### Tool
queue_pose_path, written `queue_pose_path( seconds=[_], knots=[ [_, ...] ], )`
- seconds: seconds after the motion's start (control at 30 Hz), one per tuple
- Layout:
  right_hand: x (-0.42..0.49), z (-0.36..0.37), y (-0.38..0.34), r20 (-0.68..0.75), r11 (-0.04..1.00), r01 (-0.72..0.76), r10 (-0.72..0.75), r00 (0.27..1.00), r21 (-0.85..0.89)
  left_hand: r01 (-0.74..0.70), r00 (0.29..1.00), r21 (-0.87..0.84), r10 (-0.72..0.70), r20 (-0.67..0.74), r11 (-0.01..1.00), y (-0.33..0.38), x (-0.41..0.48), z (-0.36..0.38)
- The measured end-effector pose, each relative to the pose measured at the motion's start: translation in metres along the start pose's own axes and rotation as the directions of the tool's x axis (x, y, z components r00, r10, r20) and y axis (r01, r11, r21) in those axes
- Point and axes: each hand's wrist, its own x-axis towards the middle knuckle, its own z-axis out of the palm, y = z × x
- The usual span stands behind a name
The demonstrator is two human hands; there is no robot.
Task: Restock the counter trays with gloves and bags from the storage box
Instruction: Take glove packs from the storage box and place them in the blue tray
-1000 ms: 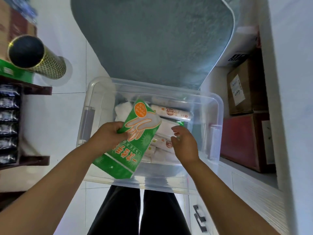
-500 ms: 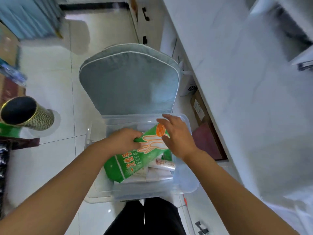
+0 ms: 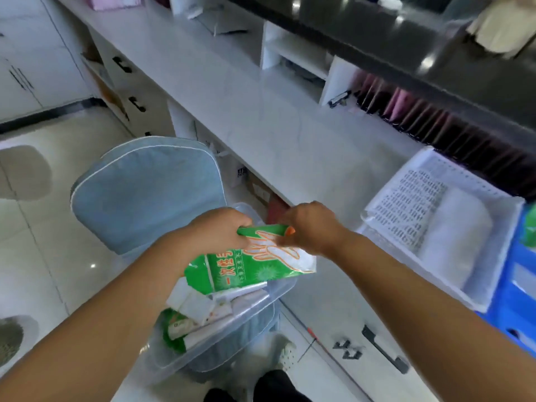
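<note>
A green and white pack of disposable gloves (image 3: 246,265) is held up over the clear plastic storage box (image 3: 232,323). My left hand (image 3: 217,230) grips the pack's top left edge. My right hand (image 3: 311,227) pinches its top right corner near the orange dot. Inside the box lie several white rolls and packets (image 3: 197,311) and another green pack. On the white counter (image 3: 290,134) to the right stands a white perforated tray (image 3: 406,216) holding a stack of white bags (image 3: 455,236).
A blue-grey cushioned chair (image 3: 148,190) stands behind the box. A blue tray (image 3: 519,285) sits at the right edge beside the white one. Counter drawers with black handles (image 3: 383,349) run below the worktop. A row of dark and pink items (image 3: 435,123) lines the counter's back.
The view swung from the box up toward the counter. Both hands lifted the glove pack out of the box, and my right hand came to grip its top corner.
</note>
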Motion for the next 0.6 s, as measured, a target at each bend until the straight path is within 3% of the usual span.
queue_pose_path(
  seconds=[0.13, 0.2, 0.27, 0.37, 0.6],
  knots=[
    [-0.062, -0.029, 0.032, 0.003, 0.976, -0.208, 0.209, 0.978, 0.07, -0.068, 0.998, -0.004, 0.068, -0.008, 0.998, 0.042, 0.015, -0.022],
    [-0.097, -0.045, 0.052, -0.026, 0.949, -0.296, 0.301, 0.953, 0.107, -0.127, 0.991, -0.107, 0.124, -0.041, 0.986, 0.066, 0.025, -0.031],
    [-0.132, -0.058, 0.072, -0.058, 0.925, -0.354, 0.364, 0.929, 0.139, -0.193, 0.98, -0.207, 0.179, -0.088, 0.959, 0.098, 0.034, -0.035],
    [-0.182, -0.074, 0.099, -0.094, 0.891, -0.417, 0.437, 0.895, 0.179, -0.257, 0.96, -0.214, 0.224, -0.166, 0.942, 0.153, 0.051, -0.033],
    [-0.32, -0.088, 0.186, -0.236, 0.77, -0.584, 0.636, 0.735, 0.256, -0.375, 0.876, -0.348, 0.205, -0.437, 0.859, 0.299, 0.093, -0.015]
  ],
)
